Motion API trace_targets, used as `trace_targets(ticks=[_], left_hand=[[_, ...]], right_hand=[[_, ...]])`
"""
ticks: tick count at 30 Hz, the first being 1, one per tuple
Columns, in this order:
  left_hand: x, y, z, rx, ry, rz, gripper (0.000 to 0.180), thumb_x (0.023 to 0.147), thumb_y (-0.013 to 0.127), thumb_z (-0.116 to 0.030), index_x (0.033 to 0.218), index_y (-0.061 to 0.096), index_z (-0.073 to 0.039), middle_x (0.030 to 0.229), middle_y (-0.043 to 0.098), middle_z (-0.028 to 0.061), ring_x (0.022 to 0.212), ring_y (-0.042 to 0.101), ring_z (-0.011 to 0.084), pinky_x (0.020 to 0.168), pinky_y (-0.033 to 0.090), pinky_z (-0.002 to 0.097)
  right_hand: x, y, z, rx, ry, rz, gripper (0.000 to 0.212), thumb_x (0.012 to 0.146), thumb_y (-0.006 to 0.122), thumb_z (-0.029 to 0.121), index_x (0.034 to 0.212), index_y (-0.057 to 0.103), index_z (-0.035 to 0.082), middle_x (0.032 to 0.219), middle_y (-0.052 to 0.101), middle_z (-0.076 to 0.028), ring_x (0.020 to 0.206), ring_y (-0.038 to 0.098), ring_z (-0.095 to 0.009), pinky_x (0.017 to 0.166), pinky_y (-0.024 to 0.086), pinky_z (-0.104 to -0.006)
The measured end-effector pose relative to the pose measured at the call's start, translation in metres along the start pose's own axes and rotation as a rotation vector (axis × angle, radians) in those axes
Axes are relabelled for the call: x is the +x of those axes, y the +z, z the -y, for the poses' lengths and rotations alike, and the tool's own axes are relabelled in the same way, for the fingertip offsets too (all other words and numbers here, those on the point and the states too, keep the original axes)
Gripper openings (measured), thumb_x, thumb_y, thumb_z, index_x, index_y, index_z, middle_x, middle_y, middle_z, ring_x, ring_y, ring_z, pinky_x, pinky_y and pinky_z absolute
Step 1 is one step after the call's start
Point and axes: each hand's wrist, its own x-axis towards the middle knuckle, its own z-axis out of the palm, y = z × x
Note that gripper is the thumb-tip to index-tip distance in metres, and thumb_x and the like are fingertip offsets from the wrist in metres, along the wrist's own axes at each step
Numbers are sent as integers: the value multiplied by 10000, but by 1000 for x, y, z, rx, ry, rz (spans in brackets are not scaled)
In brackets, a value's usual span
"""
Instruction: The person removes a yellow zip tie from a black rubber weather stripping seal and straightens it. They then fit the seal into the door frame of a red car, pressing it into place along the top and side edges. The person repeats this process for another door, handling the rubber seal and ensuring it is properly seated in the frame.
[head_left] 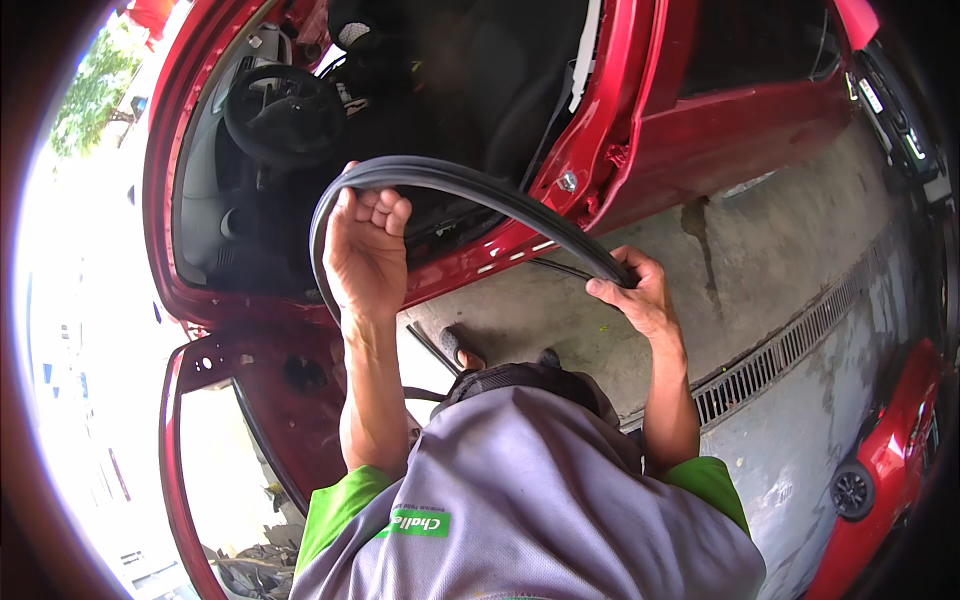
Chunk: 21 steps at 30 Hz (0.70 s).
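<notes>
A long black rubber door seal [480,187] arches in front of me, before the open front doorway of a red car [480,262]. My left hand [367,262] pinches it at the left of the arch, palm toward me, thumb and one fingertip at the strip and the other fingers curled. The right end lies between the thumb and fingers of my right hand [648,300]. Below my left hand the strip runs down behind my wrist, where my forearm hides part of it. The seal is held apart from the door frame.
An opened red door [255,365] stands at the left. Inside the car are a steering wheel [283,115] and dark seats. A drain grate [775,358] crosses the concrete floor [800,225]. Another red car [880,475] stands at the lower right.
</notes>
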Motion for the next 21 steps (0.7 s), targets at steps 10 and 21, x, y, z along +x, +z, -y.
trace_targets(ticks=[10,21], left_hand=[[-11,8,76,522,-535,53,462,1050,580,-346,1342,568,12,1167,713,137,1047,694,248,980,541,401],[-133,-13,166,553,-889,502,440,923,780,-112,1317,595,-45,1198,666,89,1160,617,180,997,513,366]], right_hand=[[16,1,93,441,-113,2,301,1012,658,182,1232,608,-17,877,645,-33,749,619,-104,688,515,-245],[87,6,87,718,-23,2,277,983,532,8,1259,539,-12,1127,691,-220,1026,732,-340,901,625,-436]])
